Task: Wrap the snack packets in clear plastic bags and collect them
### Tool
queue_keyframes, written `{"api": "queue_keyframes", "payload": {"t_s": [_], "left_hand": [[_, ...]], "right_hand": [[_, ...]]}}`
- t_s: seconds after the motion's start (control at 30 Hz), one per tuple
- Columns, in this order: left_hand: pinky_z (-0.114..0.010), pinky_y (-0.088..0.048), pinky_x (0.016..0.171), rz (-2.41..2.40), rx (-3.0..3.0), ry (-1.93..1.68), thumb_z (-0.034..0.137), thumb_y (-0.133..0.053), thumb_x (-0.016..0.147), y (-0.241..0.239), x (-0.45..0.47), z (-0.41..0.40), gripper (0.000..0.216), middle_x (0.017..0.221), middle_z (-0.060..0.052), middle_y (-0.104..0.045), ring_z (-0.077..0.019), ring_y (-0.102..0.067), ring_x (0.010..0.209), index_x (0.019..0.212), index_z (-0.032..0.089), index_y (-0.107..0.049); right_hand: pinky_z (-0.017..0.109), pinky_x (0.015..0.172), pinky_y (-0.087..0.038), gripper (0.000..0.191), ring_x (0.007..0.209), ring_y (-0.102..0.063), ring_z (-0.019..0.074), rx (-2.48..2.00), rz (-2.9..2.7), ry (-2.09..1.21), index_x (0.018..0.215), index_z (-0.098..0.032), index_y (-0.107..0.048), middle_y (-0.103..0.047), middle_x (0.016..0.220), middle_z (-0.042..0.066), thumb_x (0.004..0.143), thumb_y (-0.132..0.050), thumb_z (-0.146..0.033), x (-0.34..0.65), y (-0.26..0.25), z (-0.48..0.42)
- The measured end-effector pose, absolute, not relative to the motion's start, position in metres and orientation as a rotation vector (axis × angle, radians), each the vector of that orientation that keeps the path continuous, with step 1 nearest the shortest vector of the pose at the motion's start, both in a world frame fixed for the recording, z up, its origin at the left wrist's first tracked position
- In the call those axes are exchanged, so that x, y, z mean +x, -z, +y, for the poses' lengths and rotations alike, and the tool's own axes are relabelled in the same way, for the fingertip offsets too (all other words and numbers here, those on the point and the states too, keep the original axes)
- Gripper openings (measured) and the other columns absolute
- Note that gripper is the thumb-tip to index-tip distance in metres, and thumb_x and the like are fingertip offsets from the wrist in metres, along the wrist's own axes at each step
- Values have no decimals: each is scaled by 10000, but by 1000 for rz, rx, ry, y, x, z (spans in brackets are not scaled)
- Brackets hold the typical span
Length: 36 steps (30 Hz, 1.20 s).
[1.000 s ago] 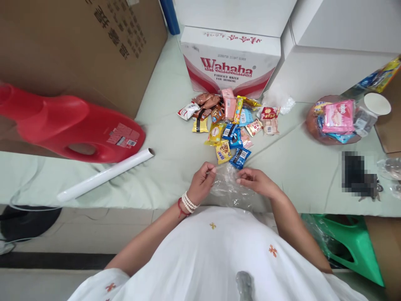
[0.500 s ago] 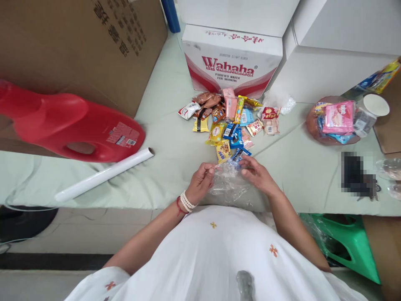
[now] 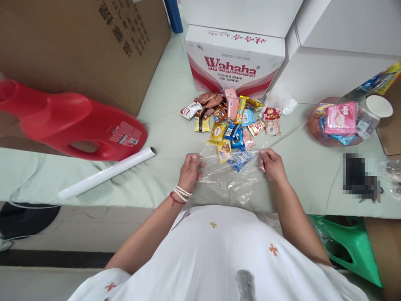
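A clear plastic bag (image 3: 227, 184) spreads between the two hands at the near side of the table, its far part overlapping the nearest of the snack packets (image 3: 223, 115), a yellow one and a blue one showing through it. The film looks very light, limp and slippery, likely to crease, cling and perhaps tear if pulled hard, so its side edges, well apart, seem the best places to grip. There the left hand (image 3: 189, 170) pinches one side and the right hand (image 3: 273, 164) the other, fingers curled closed on the film. The table (image 3: 300, 179) wears a pale green cover, slightly wrinkled towards its front edge. At the left stands a big brown box (image 3: 78, 46); at the back right are white boxes (image 3: 347, 33), and beside them a water carton (image 3: 232, 75) behind the packets. A green stool (image 3: 354, 251) sits below the table at the right. Then come a red bottle (image 3: 94, 121), a white roll (image 3: 106, 173), a filled bowl (image 3: 315, 129) and a paper cup (image 3: 379, 106).
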<state>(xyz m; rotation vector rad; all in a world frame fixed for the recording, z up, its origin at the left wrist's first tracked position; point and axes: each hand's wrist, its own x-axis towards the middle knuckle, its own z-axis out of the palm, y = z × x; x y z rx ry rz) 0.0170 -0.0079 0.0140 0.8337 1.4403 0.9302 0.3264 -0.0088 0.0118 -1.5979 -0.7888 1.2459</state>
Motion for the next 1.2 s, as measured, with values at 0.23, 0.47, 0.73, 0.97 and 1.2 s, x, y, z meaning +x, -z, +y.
{"api": "queue_keyframes", "payload": {"t_s": [0.23,0.47,0.73,0.97,1.2], "left_hand": [[-229,-304,486,1363,1014,-703,445,-824,707,-17,18,-10,457,561,72,-592,-107,-448,465,1026,201,-606],[-244,-374,570,1586,1205,-751,434,-683,826,-16,34,-26,463,549,114,-519,-134,-477,516,1189,212,-500],[-255,-319,531,1630,1364,-600,426,-525,909,-11,22,-8,223,534,78,-452,-134,-425,490,919,217,-603],[-386,-458,784,1877,2042,-908,422,-668,886,-2,37,-31,287,933,-102,-667,-268,-623,897,1039,182,-632],[-498,-361,1052,1227,2632,-643,278,-585,981,-3,39,-45,138,1007,-67,-765,-254,-675,1091,1012,245,-716]], "right_hand": [[300,616,-538,657,766,-660,191,-1835,-904,-978,1214,-223,-571,-687,994,77,790,-706,-706,342,-22,-13],[389,770,-550,976,833,-649,227,-2121,-1178,-815,1575,-201,-359,-664,1144,111,764,-773,-551,313,-25,-89],[343,751,-546,608,677,-617,151,-1888,-936,-1143,1295,-195,-570,-607,841,-23,775,-742,-459,356,-14,-122],[442,858,-564,389,910,-625,242,-2103,-1458,-640,1204,-228,-693,-615,1092,96,884,-681,-450,370,-37,-129],[500,998,-505,316,1163,-497,314,-1728,-2135,-443,1236,-263,-728,-557,1404,124,969,-564,-219,327,-44,-77]]}}
